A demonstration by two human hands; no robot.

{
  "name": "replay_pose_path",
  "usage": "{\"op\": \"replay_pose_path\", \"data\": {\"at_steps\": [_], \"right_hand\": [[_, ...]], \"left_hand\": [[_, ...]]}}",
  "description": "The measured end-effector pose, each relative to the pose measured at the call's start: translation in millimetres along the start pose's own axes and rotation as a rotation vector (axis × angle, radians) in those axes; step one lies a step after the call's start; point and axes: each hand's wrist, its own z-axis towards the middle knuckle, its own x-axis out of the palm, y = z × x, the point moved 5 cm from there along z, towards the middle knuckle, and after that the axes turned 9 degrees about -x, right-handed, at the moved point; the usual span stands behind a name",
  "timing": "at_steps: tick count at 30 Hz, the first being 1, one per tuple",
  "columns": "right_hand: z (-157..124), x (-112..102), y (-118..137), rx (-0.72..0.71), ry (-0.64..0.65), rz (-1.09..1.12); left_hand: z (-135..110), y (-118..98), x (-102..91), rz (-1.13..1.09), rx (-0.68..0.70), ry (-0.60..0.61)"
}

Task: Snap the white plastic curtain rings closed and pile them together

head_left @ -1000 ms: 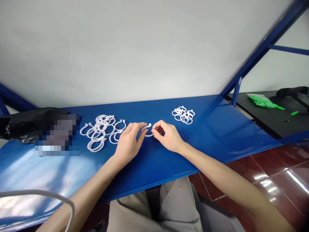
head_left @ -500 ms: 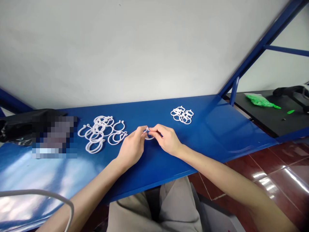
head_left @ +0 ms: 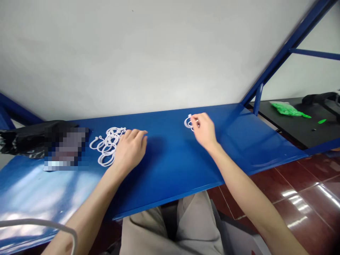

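Over the right side of a pile of white plastic curtain rings [head_left: 106,152] is my left hand [head_left: 132,145], back up, with its fingers stretched out and apart. The rings in this pile look unclasped, with small knobs at their ends. My right hand [head_left: 204,129] is at the far right group, its fingertips pinched on a white curtain ring [head_left: 186,122] that shows at their left. Other rings of that group are mostly hidden behind the right hand.
A blue table [head_left: 170,170] stands against a pale wall. On its left are a black plastic bag [head_left: 23,136] and a blurred dark flat item [head_left: 70,145]. A grey cable [head_left: 39,222] crosses the lower left. Right, a green bag [head_left: 288,109] lies on a black surface.
My hands have come apart from the ring they both held in the middle. The left moved left onto the larger pile; the right carried the ring right and away to the smaller group.
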Motion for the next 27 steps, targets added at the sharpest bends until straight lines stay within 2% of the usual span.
{"op": "replay_pose_path", "data": {"at_steps": [2,4,6,8,13,20,24,27], "right_hand": [[6,-16,-38,0.158,-0.031,-0.172],[7,-23,-66,0.289,0.01,-0.248],[5,-23,-82,0.378,0.063,-0.245],[2,-20,-87,0.419,0.096,-0.229],[-1,-14,-82,0.386,0.136,-0.31],[3,-24,-69,0.296,0.019,-0.338],[2,-17,-43,0.151,-0.011,-0.29],[-1,-1,-13,-0.016,0.049,-0.171]], "left_hand": [[2,20,-0.6,0.142,-0.058,0.028],[2,35,1.2,0.238,-0.095,0.095],[1,44,3.6,0.289,-0.108,0.165],[1,47,5.1,0.307,-0.109,0.217],[2,46,4.2,0.271,-0.121,0.265],[2,39,0.6,0.202,-0.129,0.252],[1,33,0.4,0.186,-0.117,0.26],[0,31,0.9,0.166,-0.124,0.242]]}}
